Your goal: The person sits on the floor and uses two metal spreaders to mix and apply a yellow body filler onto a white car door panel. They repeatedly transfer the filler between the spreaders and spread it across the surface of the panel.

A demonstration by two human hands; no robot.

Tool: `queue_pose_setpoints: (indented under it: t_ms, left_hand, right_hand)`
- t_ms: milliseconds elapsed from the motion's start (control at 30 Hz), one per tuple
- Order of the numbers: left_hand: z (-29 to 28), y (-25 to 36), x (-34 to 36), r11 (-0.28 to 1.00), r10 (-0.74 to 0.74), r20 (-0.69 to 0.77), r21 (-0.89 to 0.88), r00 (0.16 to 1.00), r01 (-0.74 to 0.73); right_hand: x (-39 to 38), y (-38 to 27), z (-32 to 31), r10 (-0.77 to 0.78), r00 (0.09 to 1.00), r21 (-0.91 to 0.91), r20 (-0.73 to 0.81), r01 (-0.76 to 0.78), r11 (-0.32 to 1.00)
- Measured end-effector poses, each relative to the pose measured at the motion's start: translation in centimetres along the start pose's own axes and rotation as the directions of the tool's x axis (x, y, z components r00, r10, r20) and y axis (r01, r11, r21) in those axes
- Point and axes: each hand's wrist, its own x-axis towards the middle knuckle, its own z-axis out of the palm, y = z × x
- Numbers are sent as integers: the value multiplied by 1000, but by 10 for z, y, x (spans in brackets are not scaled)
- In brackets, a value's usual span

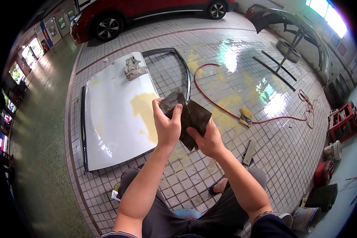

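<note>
In front of me my left hand [168, 126] and my right hand [211, 139] grip a dark, creased sheet of sandpaper [197, 118]. It is bent along a line between the two hands, and whether it is one piece or two I cannot tell. My left thumb presses on its upper left part, my right thumb on its lower right part. Beyond my left hand a white car door [111, 107] lies on the tiles, with a yellowish filler patch [143, 115] near its right edge. A crumpled grey cloth [135, 69] rests on the door's far end.
A red hose [222, 108] curves over the wet tiled floor, past a yellow and black object [246, 117]. A long flat block [249, 152] lies by my right knee. Buckets [332, 150] and a red crate [342, 121] line the right wall. A red car [154, 10] stands behind.
</note>
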Motion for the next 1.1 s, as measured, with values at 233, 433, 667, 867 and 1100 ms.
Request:
queue_pose_setpoints:
  t_ms: [233,433,667,867,1100]
  left_hand:
    - [-2,-6,-4,997,29,56,64,998,-33]
    - [0,-11,-8,995,57,109,77,992,-65]
    - [5,-1,-16,990,118,247,51,962,-134]
    - [10,0,-7,993,94,113,-76,989,-85]
    - [-3,-15,10,980,172,-109,124,979,-158]
  right_hand:
    - [7,-9,-21,97,949,-113,301,-65,991]
    - [8,-9,-31,140,906,-129,399,-96,987]
    - [10,-15,-44,429,756,-375,493,-261,890]
    - [13,-4,-59,243,908,-185,341,-188,965]
    - [16,6,-43,111,922,409,-371,55,911]
